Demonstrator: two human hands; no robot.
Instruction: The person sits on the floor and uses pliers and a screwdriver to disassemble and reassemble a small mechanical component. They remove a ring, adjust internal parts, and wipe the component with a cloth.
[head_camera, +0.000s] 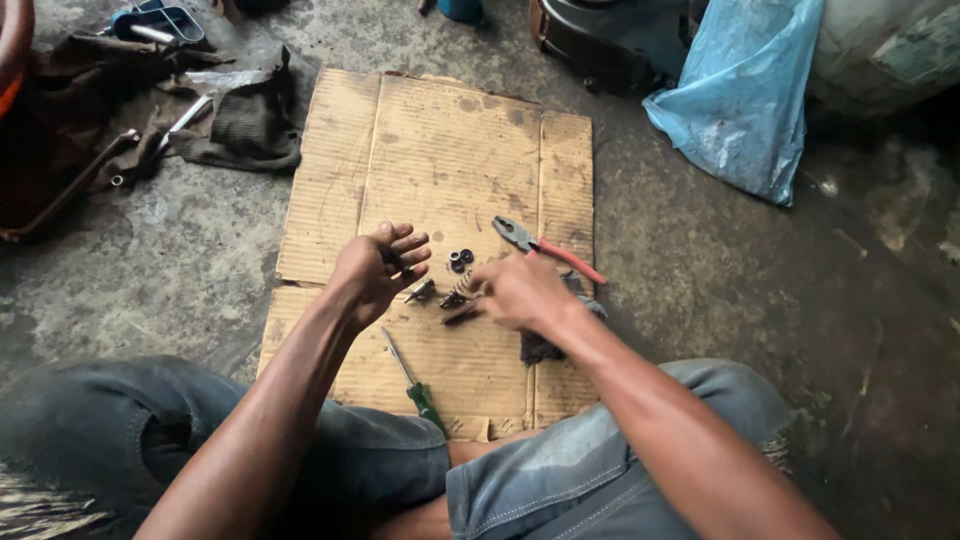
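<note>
Cardboard sheet (440, 150): right hand (520, 292) over small parts (455, 292), pliers (545, 248) beside.

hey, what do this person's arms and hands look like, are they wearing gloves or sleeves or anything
No gloves and no sleeves in view: both forearms are bare down to the left hand and the right hand. No watch, ring or bracelet shows. The right hand is motion-blurred, so fine detail there is unclear. Below the arms are worn, faded blue-grey jeans.

Stained grey concrete floor (180, 270) under flat daylight, flattened cardboard sheet (440, 160), blue plastic bag (745, 95), perhaps rags (245, 125).
</note>
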